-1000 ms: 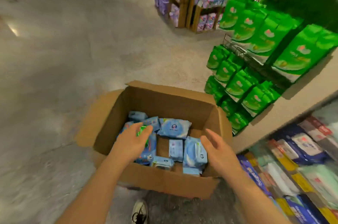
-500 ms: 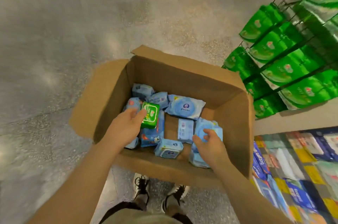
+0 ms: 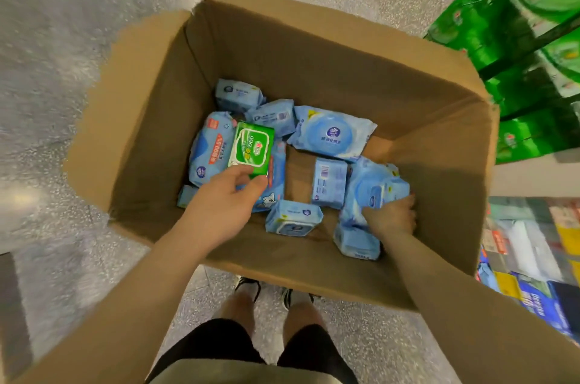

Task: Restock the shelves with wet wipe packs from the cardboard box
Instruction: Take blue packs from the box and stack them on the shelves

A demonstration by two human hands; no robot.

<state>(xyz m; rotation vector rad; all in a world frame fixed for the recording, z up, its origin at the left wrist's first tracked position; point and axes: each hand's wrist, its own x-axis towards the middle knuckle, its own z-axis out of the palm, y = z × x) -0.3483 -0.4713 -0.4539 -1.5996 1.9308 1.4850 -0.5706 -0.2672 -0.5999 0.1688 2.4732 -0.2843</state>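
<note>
2 hands (image 3: 219,201) in box (image 3: 314,48), gripping packs (image 3: 252,148)

Inside the cardboard box (image 3: 314,63) lie one green wipe pack (image 3: 252,147) and about ten blue wipe packs (image 3: 332,132).

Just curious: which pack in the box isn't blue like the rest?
The small green pack, pinched by the left hand at the box's left side; every other pack is blue.

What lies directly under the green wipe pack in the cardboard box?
The green wipe pack, pinched by the left hand, lies on blue wipe packs. Whatever sits beneath its middle is covered.
</note>
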